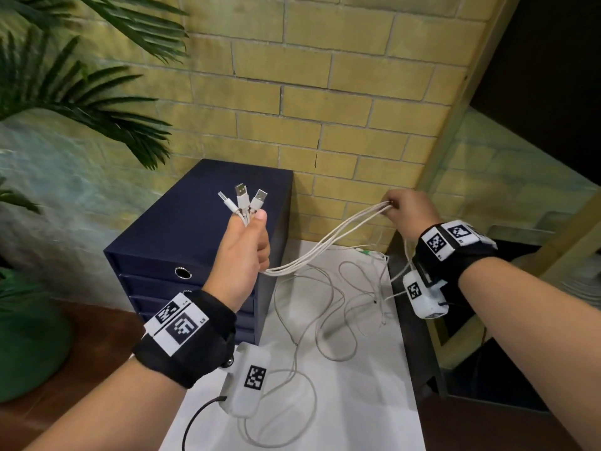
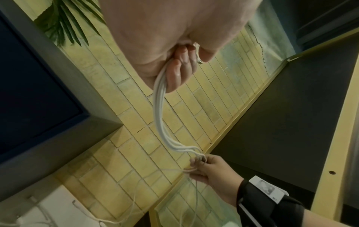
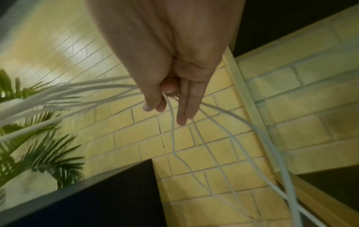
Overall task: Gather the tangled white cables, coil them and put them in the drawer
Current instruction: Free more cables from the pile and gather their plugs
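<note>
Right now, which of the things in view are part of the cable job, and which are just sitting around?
Part of the job:
- white cables, stretched between both hands, slack looped on the white tabletop
- USB plugs above the left hand
- right hand, pinching the strands
- navy drawer unit, drawers closed

Just lying about:
- palm plant
- brick wall

Cable stretch hidden inside left fist.

White table: navy drawer unit, loose cable loops.
</note>
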